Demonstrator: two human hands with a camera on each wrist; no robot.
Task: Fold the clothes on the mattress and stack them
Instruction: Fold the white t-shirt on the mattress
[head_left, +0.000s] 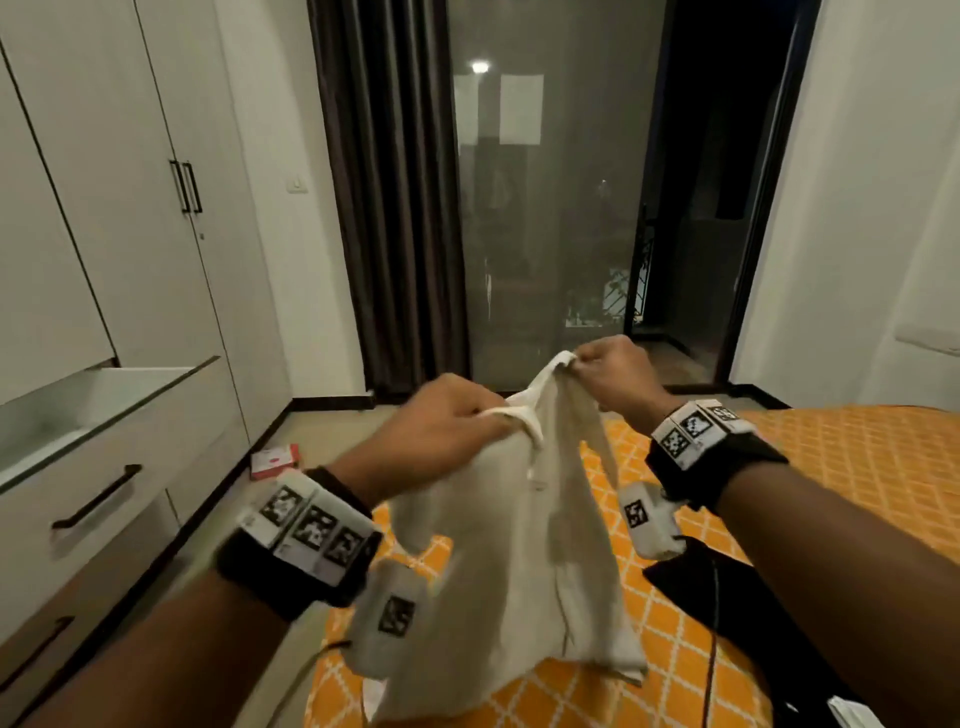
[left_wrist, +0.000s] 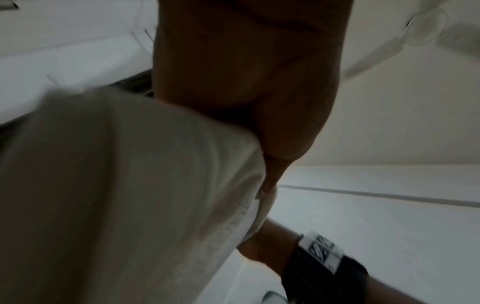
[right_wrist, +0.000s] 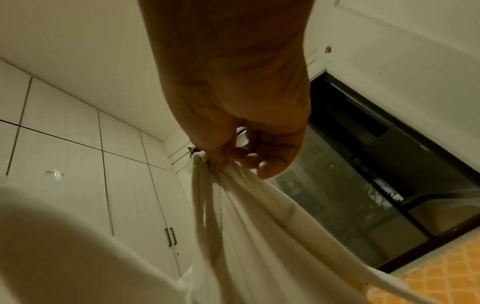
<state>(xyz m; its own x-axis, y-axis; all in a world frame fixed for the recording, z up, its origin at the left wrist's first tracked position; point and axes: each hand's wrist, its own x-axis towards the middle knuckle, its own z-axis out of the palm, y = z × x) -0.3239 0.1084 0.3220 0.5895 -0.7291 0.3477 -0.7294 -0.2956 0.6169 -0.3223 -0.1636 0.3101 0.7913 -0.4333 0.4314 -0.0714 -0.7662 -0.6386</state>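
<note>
Orange lattice-patterned mattress (head_left: 857, 467) beside white wardrobe (head_left: 104, 208), dark glass door (head_left: 550, 208).

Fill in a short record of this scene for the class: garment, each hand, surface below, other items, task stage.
garment: cream collared shirt, held up in the air, hanging unfolded
left hand: grips the shirt at the collar
right hand: pinches the top edge of the shirt, higher than the left
surface below: mattress with an orange patterned cover
other items: dark cloth on the mattress; wardrobe to the left; red box on the floor
task stage: folding not yet done; no stack in view
</note>
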